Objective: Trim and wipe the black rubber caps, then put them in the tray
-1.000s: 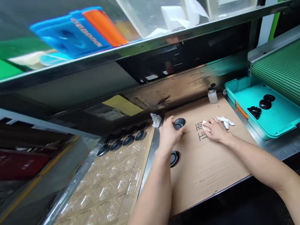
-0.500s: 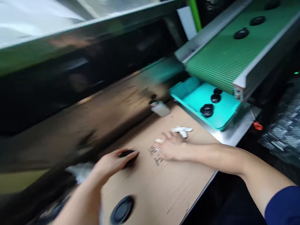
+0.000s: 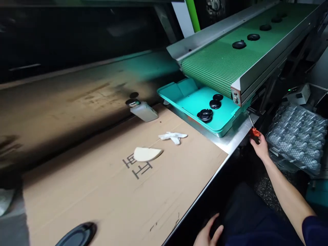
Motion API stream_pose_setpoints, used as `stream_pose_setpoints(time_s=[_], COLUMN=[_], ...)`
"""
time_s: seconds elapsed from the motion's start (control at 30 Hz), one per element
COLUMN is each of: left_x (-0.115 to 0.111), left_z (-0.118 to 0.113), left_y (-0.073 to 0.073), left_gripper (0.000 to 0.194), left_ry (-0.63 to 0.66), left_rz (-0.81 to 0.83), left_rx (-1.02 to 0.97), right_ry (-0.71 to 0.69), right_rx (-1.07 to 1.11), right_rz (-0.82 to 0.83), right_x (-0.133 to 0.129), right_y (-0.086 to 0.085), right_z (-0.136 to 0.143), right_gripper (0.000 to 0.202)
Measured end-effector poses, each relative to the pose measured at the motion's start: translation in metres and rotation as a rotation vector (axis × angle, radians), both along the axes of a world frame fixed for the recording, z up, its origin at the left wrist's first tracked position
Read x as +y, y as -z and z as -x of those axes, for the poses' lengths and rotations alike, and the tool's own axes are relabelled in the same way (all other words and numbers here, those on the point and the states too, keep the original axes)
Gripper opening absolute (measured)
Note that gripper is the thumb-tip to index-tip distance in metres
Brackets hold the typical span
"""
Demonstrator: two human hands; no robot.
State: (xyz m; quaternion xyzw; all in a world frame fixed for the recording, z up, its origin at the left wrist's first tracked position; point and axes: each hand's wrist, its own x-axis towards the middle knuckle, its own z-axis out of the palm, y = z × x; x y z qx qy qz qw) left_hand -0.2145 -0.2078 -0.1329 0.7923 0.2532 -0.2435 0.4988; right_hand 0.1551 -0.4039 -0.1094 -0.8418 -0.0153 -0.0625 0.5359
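At the right corner of the metal table, my right hand (image 3: 260,147) has its fingers closed around the orange handle of a tool (image 3: 255,132) with a thin metal shaft. Low in the view, my left hand (image 3: 207,235) is beside the table's front edge. Its thumb and fingers curve around a dark round part (image 3: 214,228), hard to make out against the dark background. A larger black round part (image 3: 78,235) lies on the cardboard at bottom left. Several black round parts (image 3: 205,115) rest in the turquoise tray (image 3: 176,104).
A green conveyor belt (image 3: 212,70) carrying several black parts ends above the tray. On the cardboard (image 3: 102,191) are a cream half-round pad (image 3: 147,154), a crumpled white piece (image 3: 173,136) and a small bottle (image 3: 144,111). Clear plastic trays (image 3: 298,136) are stacked at right.
My right hand has left the pad on the cardboard and moved right to the orange handle. My left hand has moved from the cardboard to the table's front edge. The view has swung right.
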Motion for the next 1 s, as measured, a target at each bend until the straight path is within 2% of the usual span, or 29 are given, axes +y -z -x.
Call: stream_pose_setpoints(time_s=[0.07, 0.13, 0.2, 0.27, 0.33, 0.37, 0.4, 0.47, 0.53, 0.57, 0.63, 0.7, 0.77, 0.9, 1.0], left_x=[-0.012, -0.013, -0.007, 0.0, 0.005, 0.006, 0.006, 0.003, -0.001, -0.002, -0.003, -0.002, 0.001, 0.0, -0.008], left_z=[-0.008, -0.016, -0.021, -0.023, -0.023, -0.023, -0.023, -0.026, -0.03, -0.033, -0.036, -0.036, -0.033, -0.025, -0.024], left_y=[0.021, 0.027, 0.027, 0.029, 0.035, 0.04, 0.046, 0.059, 0.071, 0.076, 0.084, 0.088, 0.089, 0.09, 0.09], left_gripper=[0.071, 0.073, 0.074, 0.072, 0.069, 0.069, 0.067, 0.063, 0.057, 0.055, 0.054, 0.053, 0.051, 0.053, 0.059], left_ry=[0.054, 0.082, 0.046, -0.08, -0.35, -0.537, -0.736, -1.099, -1.33, -1.39, -1.442, -1.456, -1.475, -1.473, -1.312], left_rz=[0.03, 0.048, 0.089, 0.177, 0.346, 0.469, 0.61, 0.887, 1.068, 1.119, 1.162, 1.146, 1.09, 1.018, 0.775], left_rx=[0.027, 0.089, 0.138, 0.087, -0.061, -0.133, -0.186, -0.209, -0.166, -0.14, -0.119, -0.132, -0.151, -0.216, -0.357], right_ry=[-0.058, -0.043, 0.01, 0.069, 0.034, -0.124, -0.298, -0.64, -0.955, -1.08, -1.22, -1.256, -1.276, -1.351, -1.358], right_rx=[0.037, -0.016, -0.144, -0.273, -0.319, -0.266, -0.191, 0.009, 0.217, 0.285, 0.304, 0.227, 0.154, 0.107, 0.118], right_rz=[-0.091, -0.115, -0.11, -0.169, -0.276, -0.252, -0.148, 0.22, 0.521, 0.658, 0.917, 1.13, 1.258, 1.326, 1.328], right_x=[0.01, 0.01, -0.002, -0.023, -0.049, -0.06, -0.069, -0.078, -0.072, -0.064, -0.043, -0.021, -0.002, 0.017, 0.024], right_y=[0.006, -0.002, -0.02, -0.042, -0.065, -0.074, -0.082, -0.09, -0.085, -0.08, -0.066, -0.055, -0.051, -0.058, -0.065], right_z=[-0.024, -0.035, -0.031, -0.012, 0.021, 0.041, 0.063, 0.11, 0.155, 0.173, 0.2, 0.212, 0.214, 0.208, 0.203], right_gripper=[0.068, 0.061, 0.054, 0.049, 0.048, 0.05, 0.049, 0.035, 0.031, 0.035, 0.041, 0.043, 0.044, 0.047, 0.047])
